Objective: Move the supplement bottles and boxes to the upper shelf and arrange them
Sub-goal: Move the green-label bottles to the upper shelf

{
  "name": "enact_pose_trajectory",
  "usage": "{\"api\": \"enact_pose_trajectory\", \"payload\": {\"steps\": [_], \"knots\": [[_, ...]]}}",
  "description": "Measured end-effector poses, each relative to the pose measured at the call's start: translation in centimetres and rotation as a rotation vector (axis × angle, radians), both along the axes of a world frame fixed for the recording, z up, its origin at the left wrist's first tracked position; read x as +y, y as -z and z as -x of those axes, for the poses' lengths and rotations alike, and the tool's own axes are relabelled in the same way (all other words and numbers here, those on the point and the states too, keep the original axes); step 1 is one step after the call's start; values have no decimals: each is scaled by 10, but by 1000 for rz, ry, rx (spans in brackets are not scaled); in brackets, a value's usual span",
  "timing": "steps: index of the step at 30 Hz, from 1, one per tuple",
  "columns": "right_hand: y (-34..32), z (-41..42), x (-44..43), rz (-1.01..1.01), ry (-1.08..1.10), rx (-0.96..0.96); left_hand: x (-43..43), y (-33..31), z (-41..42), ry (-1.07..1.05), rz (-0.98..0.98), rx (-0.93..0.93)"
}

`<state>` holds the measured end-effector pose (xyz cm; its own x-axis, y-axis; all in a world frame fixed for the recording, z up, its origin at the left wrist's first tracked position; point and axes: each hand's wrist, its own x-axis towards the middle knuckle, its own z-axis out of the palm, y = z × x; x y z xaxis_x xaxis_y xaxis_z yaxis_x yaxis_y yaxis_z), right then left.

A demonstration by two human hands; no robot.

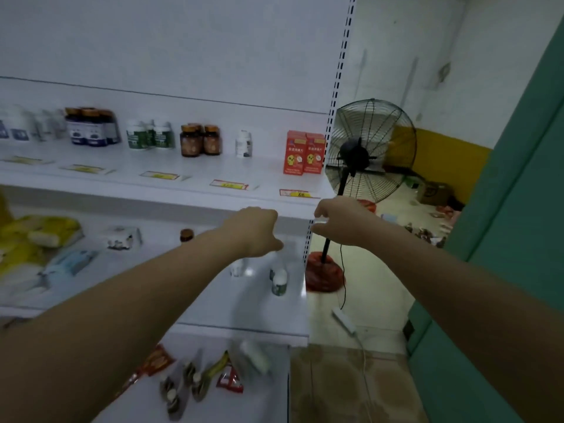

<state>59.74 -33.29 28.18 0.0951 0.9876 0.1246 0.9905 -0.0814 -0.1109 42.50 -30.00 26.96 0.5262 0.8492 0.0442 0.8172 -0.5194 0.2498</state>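
The upper shelf (183, 190) carries rows of supplement bottles: dark blue ones (91, 126), green-and-white ones (149, 135), brown ones (198, 141), a lone white bottle (244, 145) and two red boxes (302, 154) at its right end. On the shelf below stand white bottles (279, 280), a blurred white bottle (238, 267), a brown bottle (186, 235) and a small box (123, 238). My left hand (256, 230) reaches under the upper shelf, thumb out, with nothing visible in it. My right hand (332, 221) is at the shelf's right corner, pinching a small white item (321, 221).
Yellow and pale packets (36, 233) fill the left of the lower shelf (259, 312). Sachets and small packs (195, 380) lie on the bottom shelf. A standing fan (369, 151) with a red base stands just right of the shelving, its cable trailing on the floor. A green wall closes the right.
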Motion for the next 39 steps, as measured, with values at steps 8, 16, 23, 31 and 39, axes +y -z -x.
{"api": "enact_pose_trajectory", "payload": {"steps": [8, 16, 23, 31, 39], "knots": [[89, 13, -10, 141, 4, 131, -10, 86, 38, -56, 221, 85], [174, 27, 44, 296, 88, 267, 59, 161, 66, -49, 395, 107], [269, 39, 81, 379, 189, 305, 127, 244, 46, 1, 431, 19], [327, 2, 159, 297, 274, 300, 201, 315, -14, 17, 316, -57], [357, -22, 210, 155, 247, 349, 251, 338, -81, 67, 192, -148]]}}
